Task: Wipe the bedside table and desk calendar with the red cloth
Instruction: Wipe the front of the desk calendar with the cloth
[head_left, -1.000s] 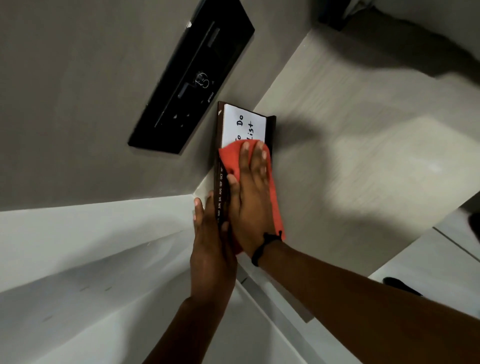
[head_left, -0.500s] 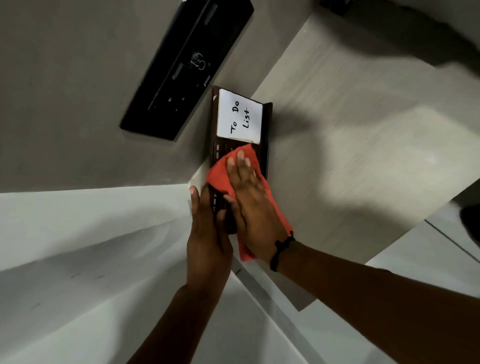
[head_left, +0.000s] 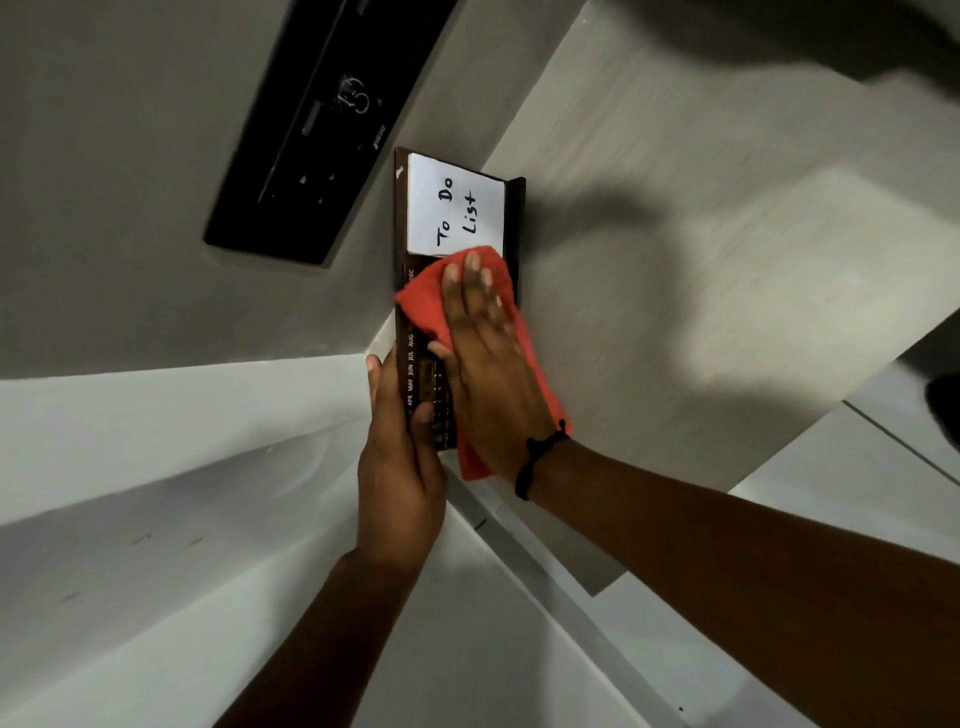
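Mid-wipe on the desk calendar (head_left: 415, 358), which stands on the bedside table (head_left: 701, 312) against the wall. Right hand (head_left: 488, 358) lies flat, pressing the red cloth (head_left: 423, 306) on its face. Left hand (head_left: 400, 467) clasps its near end. Table wipe: can't tell if done.

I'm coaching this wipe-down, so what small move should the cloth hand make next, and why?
Probably slide the right hand and red cloth further up over the white "To Do List" card. The cloth covers only the desk calendar middle, the card is uncovered, and the left hand braces the near end.
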